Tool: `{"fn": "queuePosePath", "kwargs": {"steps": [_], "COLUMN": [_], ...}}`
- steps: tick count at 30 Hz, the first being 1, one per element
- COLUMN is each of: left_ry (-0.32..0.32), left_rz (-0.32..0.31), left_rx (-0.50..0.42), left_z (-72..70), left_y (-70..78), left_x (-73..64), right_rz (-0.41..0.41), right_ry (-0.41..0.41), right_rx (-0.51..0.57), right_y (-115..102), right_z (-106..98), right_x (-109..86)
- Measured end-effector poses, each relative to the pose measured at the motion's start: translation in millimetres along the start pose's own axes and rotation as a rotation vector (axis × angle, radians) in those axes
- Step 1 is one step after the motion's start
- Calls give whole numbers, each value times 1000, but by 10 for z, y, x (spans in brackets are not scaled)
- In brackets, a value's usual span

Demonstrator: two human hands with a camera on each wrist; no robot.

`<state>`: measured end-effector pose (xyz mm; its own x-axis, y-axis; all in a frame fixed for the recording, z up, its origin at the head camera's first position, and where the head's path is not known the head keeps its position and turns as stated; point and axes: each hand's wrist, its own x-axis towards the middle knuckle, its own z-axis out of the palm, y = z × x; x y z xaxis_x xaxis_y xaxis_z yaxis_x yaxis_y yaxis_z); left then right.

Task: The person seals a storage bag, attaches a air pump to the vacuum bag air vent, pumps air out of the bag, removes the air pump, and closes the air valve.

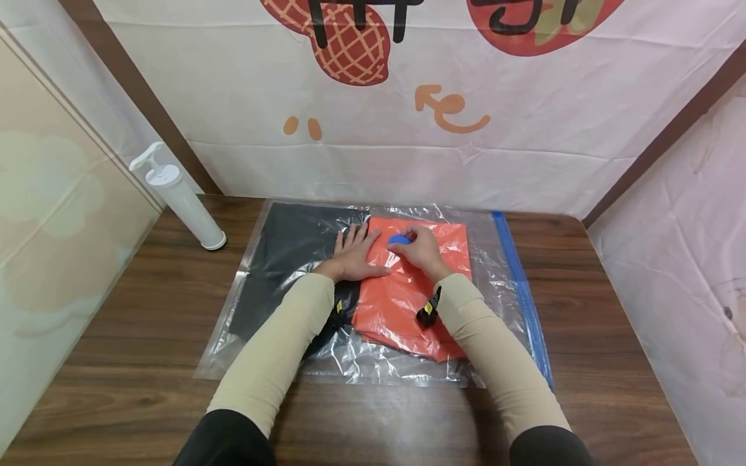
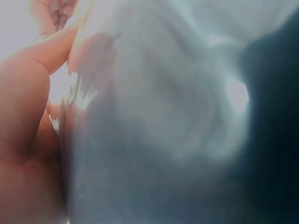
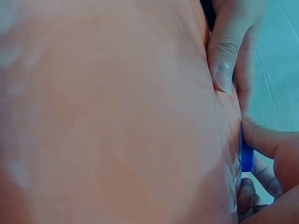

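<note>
A large clear plastic bag [image 1: 495,275] lies flat on the brown wood-grain desk [image 1: 606,362], its film glossy and wrinkled with bright highlights. Its long axis runs left to right across the desk; a bright blue strip [image 1: 523,294] lines the right-hand end, running from the far side towards the near side. Through the film show a folded black piece [image 1: 285,259] in the left part and an orange-red piece [image 1: 396,310] right of the middle, smooth, shiny and longer from far to near than across.

On the far part of the orange-red area sits a small, round blue cap [image 1: 399,239], its flat face turned up; the right wrist view shows it edge-on against the film. The right hand [image 1: 424,251] has the cap in its grip, thumb and fingers pinching the rim. The left hand [image 1: 352,255] rests on the bag just left of the cap, its grip spread loose, fingers extended and thumb over the orange-red piece.

A white pump [image 1: 186,204] stands beyond the bag's left end, handle uppermost.
</note>
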<state>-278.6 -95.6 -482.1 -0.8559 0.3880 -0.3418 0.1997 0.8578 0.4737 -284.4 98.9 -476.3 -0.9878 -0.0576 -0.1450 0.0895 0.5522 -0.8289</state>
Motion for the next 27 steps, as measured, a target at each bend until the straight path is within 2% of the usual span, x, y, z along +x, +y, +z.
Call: {"fn": "queuePosePath", "kwargs": {"steps": [8, 16, 23, 27], "left_ry": [16, 6, -7, -6], "left_rz": [9, -1, 1, -2], "left_rx": [-12, -32, -32, -35], "left_z": [-19, 16, 5, 1], "left_y": [29, -27, -23, -32], "left_x": [-42, 34, 37, 33], "right_rz": [-10, -37, -53, -94], "right_ry": [3, -11, -30, -51], "right_rx": [-19, -40, -35, -34], "right_y": [8, 10, 31, 57], "right_z": [8, -3, -15, -20], "right_x": [-4, -12, -12, 4]}}
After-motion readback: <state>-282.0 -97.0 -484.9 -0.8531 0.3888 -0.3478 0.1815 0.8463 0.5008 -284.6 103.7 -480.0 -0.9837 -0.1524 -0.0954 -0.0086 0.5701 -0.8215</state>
